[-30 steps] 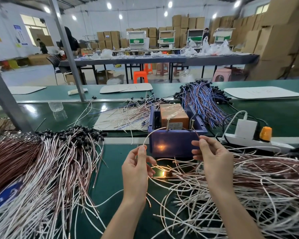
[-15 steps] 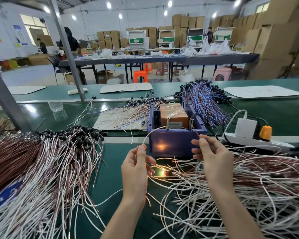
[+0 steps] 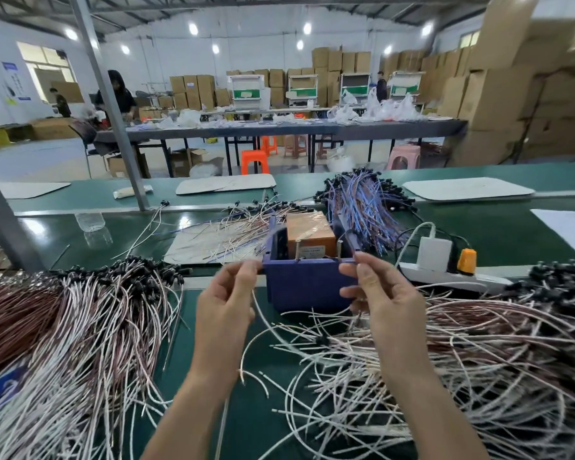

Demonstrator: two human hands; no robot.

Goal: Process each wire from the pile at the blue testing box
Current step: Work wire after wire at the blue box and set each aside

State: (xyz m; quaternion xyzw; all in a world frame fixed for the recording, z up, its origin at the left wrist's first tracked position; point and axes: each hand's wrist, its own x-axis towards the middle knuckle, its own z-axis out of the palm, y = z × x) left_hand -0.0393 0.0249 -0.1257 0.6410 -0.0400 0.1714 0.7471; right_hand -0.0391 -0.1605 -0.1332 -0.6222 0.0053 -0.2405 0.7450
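Both forearms are bare, no sleeves in view; the left hand (image 3: 224, 303) and right hand (image 3: 384, 302) wear no gloves.

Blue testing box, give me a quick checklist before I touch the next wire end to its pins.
1. Left hand pinching a wire end: ok.
2. Right hand pinching a wire end: ok, held at the box's right front corner.
3. Blue testing box upright, open top facing up: ok.
4. Two metal pins standing clear, nothing lying across them: ok.
5. Wire actually touching a pin: cannot tell.
6. Both hands on the same wire: cannot tell, it runs into the loose pile.
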